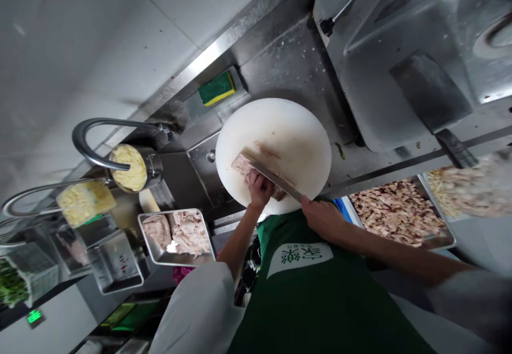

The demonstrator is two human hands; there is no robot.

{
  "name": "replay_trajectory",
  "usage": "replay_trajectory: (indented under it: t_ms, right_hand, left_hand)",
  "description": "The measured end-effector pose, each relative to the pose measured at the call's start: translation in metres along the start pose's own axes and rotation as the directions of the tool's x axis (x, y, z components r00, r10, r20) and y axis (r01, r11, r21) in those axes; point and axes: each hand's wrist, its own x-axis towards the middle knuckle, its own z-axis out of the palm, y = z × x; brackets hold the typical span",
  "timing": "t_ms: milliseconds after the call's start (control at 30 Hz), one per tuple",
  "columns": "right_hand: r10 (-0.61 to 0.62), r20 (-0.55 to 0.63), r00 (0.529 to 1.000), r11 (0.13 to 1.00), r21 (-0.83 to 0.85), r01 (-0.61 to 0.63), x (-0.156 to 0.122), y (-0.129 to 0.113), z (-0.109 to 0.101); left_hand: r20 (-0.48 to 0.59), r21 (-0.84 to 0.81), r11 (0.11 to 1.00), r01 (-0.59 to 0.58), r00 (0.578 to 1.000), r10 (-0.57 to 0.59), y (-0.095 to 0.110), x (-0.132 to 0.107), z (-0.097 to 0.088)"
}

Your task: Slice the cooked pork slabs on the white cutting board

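Observation:
A slab of pale cooked meat [241, 165] lies on a round white cutting board [296, 125]. My left hand [260, 188] presses on the meat with its fingers curled. In my right hand [324, 219] is the handle of a kitchen knife [274, 177], mostly hidden by the fingers. The long blade slants across the meat, right beside my left fingers. A few thin scraps of meat and a brownish smear show on the board beyond the blade.
A tray of meat pieces [188, 232] stands to the left; a tray of chopped meat [396, 207] to the right. Behind the board lies a green and yellow sponge [216, 88]. A cleaver [430, 93] rests at right. A curved faucet [86, 130] arches over a pot [152, 165].

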Motion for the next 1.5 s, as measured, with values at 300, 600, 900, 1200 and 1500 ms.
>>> replay_trajectory:
  t_ms: [300, 600, 900, 1200, 1500]
  right_hand:
    - [0.036, 0.086, 0.996, 0.999, 0.033, -0.039, -0.007, 0.011, 0.017]
    - [-0.147, -0.213, 0.966, 0.977, 0.123, 0.176, 0.103, 0.001, -0.053]
    - [-0.089, -0.138, 0.987, 0.996, -0.029, 0.085, 0.022, -0.006, -0.041]
    - [-0.063, -0.066, 0.996, 0.998, 0.013, 0.064, -0.020, -0.007, -0.016]
    - [-0.078, -0.020, 0.997, 0.997, 0.021, 0.078, -0.012, -0.007, -0.018]
  left_hand:
    - [-0.066, -0.079, 0.995, -0.061, 0.996, 0.056, 0.006, 0.003, 0.000]
    - [-0.077, -0.033, 0.999, -0.042, 0.996, 0.039, -0.003, 0.005, -0.003]
    - [-0.093, -0.016, 1.000, 0.007, 0.996, -0.009, -0.007, -0.001, -0.001]
    - [-0.070, 0.006, 0.999, 0.041, 0.997, -0.040, -0.015, -0.008, 0.002]
    - [-0.057, -0.007, 0.999, 0.048, 0.997, -0.048, -0.016, -0.008, 0.002]
